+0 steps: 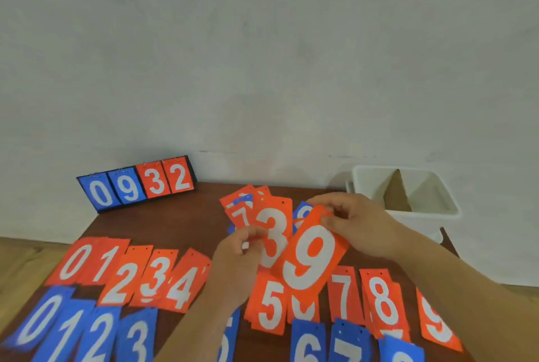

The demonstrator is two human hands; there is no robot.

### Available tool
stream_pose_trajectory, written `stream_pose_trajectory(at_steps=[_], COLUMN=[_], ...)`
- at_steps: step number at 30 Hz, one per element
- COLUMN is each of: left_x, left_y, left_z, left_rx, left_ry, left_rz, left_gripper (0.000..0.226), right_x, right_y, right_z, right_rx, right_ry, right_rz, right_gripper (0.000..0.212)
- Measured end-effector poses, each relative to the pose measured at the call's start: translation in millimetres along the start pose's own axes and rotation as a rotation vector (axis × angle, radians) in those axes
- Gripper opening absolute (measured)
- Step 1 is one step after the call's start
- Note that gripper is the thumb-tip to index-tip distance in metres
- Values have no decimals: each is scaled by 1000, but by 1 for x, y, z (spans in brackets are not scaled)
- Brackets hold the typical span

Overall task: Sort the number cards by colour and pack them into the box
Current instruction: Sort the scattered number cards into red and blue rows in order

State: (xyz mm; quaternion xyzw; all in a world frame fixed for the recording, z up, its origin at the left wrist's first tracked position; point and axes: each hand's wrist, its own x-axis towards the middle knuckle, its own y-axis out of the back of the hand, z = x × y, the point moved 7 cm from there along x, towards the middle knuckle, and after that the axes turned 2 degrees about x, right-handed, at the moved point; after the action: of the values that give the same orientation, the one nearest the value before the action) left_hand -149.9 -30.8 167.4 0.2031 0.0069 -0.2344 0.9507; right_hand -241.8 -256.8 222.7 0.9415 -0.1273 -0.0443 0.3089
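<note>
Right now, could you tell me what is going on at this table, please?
A person is sorting number cards. The left hand grips a fan of mixed orange-red and blue cards, while the right hand pinches an orange-red card with a white 9. On the brown wooden table, orange-red cards lie in a row by number, blue cards in a nearer row. The white plastic box with a cardboard divider shows no cards inside.

Soft, even, fairly bright indoor light. The white box (420, 223) casts a faint grey shadow on the wall (262, 55) to its left. The whole picture is slightly blurred, and wide-angle bending stretches the cards (43, 323) and curves the worktop (175, 221) edge near the lower corners.
</note>
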Motion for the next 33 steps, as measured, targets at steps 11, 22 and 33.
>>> stream_pose_trajectory(at_steps=[11, 22, 33], left_x=[-66, -36, 61], left_y=[10, 108, 273], left_z=[1, -70, -232], left_rx=[-95, -159, 174], left_ry=[54, 132, 271], left_rz=[167, 297, 161], left_gripper=[32, 18, 18], right_x=[-40, 34, 141], right_y=[-27, -167, -290], right_z=[-16, -41, -68], right_rx=[41, 68, -96], right_ry=[-44, -108, -198], right_rz=[325, 27, 21], right_gripper=[28, 26, 30])
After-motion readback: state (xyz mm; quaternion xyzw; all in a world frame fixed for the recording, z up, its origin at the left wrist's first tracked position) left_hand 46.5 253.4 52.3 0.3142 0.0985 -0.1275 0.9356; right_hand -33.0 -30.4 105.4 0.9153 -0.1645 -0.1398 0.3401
